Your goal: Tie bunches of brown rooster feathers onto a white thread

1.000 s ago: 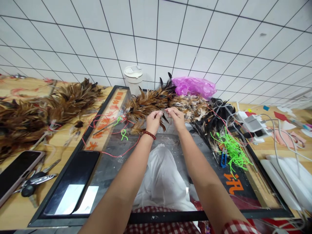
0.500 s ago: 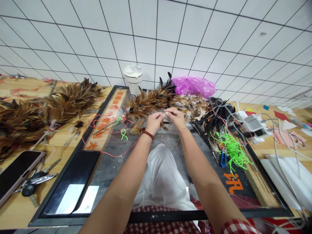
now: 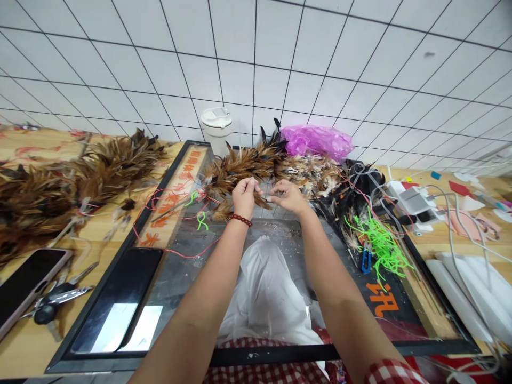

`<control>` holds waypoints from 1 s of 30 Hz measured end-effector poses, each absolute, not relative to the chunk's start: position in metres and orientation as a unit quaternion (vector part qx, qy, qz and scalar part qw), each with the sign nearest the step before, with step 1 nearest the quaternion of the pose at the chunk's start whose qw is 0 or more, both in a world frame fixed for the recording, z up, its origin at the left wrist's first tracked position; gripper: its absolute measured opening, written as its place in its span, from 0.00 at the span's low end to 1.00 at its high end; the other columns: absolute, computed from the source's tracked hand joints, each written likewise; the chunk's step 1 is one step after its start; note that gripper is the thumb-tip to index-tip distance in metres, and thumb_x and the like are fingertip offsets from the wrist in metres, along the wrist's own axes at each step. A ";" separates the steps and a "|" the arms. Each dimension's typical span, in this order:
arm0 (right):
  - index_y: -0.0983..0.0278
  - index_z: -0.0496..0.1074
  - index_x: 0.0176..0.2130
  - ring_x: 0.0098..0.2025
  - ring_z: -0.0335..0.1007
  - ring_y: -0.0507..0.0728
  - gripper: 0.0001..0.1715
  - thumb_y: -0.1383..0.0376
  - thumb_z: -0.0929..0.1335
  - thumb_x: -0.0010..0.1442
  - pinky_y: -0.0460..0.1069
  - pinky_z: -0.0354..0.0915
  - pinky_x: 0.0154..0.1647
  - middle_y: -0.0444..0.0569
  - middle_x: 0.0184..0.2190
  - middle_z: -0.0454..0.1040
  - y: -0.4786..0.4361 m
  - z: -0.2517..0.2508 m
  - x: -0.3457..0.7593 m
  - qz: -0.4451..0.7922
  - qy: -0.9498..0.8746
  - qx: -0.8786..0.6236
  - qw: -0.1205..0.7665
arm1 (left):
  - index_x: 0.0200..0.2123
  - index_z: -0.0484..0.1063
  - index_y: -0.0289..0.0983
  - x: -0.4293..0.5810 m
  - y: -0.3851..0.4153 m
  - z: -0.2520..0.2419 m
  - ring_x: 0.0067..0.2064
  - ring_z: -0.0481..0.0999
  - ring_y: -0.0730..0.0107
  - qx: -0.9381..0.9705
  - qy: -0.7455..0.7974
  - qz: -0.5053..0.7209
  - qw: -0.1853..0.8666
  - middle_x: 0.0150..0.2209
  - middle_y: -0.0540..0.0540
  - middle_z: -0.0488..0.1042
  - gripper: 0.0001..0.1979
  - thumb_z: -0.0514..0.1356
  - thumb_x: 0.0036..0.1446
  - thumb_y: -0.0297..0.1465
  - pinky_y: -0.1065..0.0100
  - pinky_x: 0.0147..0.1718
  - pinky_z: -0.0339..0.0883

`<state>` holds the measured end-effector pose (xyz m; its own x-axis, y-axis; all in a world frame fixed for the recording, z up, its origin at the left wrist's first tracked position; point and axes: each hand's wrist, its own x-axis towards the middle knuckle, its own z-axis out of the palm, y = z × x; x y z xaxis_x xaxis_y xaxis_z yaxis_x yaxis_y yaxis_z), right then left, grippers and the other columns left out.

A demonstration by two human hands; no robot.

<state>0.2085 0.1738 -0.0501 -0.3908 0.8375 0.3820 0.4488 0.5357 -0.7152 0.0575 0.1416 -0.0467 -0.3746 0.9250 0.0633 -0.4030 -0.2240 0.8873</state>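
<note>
My left hand (image 3: 245, 198), with a beaded bracelet at the wrist, is closed in a pinch above the glass panel (image 3: 180, 277); what it pinches is too small to make out. To its right, a small gap away, my right hand (image 3: 288, 196) has its fingers curled and slightly apart; whether something thin is between them cannot be seen. Brown feathers (image 3: 240, 168) lie just behind my left hand. Mixed pale and brown feathers (image 3: 310, 172) are behind my right hand. Red thread (image 3: 192, 256) runs over the glass at the left.
Black feathers (image 3: 370, 184), green strings (image 3: 384, 250) and blue snips (image 3: 366, 258) lie right. A white cup (image 3: 217, 130) and pink plastic bag (image 3: 316, 141) stand behind. Phones (image 3: 120, 293), keys (image 3: 60, 296) and more feathers (image 3: 120, 160) are left; chargers (image 3: 414, 200) are far right.
My hands, which met at the fingertips, have moved apart. My left hand has shifted a little left and turned more upright; the fingers of my right hand have loosened.
</note>
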 end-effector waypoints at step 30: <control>0.66 0.71 0.24 0.19 0.56 0.45 0.17 0.55 0.73 0.42 0.43 0.48 0.19 0.42 0.19 0.69 0.158 -0.032 0.171 0.653 -0.530 -0.396 0.368 | 0.27 0.73 0.34 0.060 0.148 -0.054 0.28 0.73 0.73 0.267 0.363 0.731 0.513 0.25 0.47 0.75 0.13 0.68 0.43 0.38 0.70 0.31 0.66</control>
